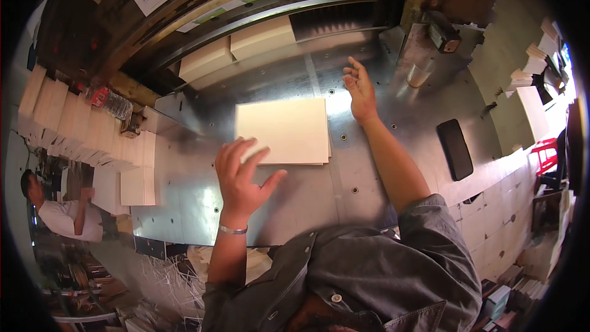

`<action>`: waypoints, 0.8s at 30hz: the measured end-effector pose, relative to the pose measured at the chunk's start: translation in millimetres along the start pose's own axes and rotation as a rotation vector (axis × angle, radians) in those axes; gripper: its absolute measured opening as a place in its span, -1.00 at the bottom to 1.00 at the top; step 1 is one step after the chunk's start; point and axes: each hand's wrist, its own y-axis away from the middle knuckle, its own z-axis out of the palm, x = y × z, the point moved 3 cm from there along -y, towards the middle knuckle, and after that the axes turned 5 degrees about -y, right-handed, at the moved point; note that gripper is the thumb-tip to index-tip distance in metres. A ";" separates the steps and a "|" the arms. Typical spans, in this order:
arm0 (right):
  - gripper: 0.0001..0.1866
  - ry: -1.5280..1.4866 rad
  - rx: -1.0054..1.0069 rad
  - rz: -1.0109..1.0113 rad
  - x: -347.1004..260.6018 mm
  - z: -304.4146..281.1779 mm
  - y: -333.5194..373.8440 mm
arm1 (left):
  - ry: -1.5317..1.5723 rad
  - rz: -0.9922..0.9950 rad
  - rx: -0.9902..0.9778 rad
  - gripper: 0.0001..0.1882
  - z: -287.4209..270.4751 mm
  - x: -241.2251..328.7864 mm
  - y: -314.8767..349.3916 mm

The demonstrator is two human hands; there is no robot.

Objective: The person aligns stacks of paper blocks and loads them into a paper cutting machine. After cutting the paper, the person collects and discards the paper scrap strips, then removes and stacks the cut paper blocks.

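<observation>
On the metal table (295,193) of a large machine lies a stack of cream paper sheets (283,129), its lower right corner slightly uneven. My left hand (241,169) hovers at the stack's near left corner with fingers spread; whether it touches the paper I cannot tell. To the right of the stack and farther off, my right hand (361,92) is raised with its fingers stretched out and nothing in it. Two more blocks of cream paper (263,37) sit side by side at the back, under the machine's long dark bar (246,19).
A black phone (455,149) lies at the right, with a clear cup (418,75) behind it. Tall paper stacks (74,117) and a plastic bottle (112,102) line the left side. Another person (67,215) stands at far left. Paper strips (175,283) heap below the table's front edge.
</observation>
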 end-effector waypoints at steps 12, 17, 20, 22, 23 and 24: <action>-0.11 -0.151 -0.217 0.453 -45.5 31.9 61.9 | 1.167 -0.963 -0.064 -0.32 81.3 -60.6 62.4; -0.03 -0.229 -0.424 0.373 -55.5 54.6 74.7 | 1.222 -1.028 0.091 -0.35 52.1 -23.0 94.7; -0.04 -0.158 -0.618 0.500 -64.1 66.6 76.3 | 0.913 -0.991 0.156 -0.32 19.3 -13.5 135.7; -0.04 -0.130 -0.704 0.553 -71.2 82.0 84.8 | 0.627 -1.026 0.260 -0.30 -6.5 -14.6 165.7; -0.04 -0.137 -0.752 0.556 -67.2 92.9 93.1 | 0.377 -1.022 0.309 -0.28 -18.5 -13.3 179.6; -0.04 -0.201 -0.814 0.534 -63.8 104.0 100.9 | 0.357 -1.124 0.368 -0.24 -27.0 -16.0 197.2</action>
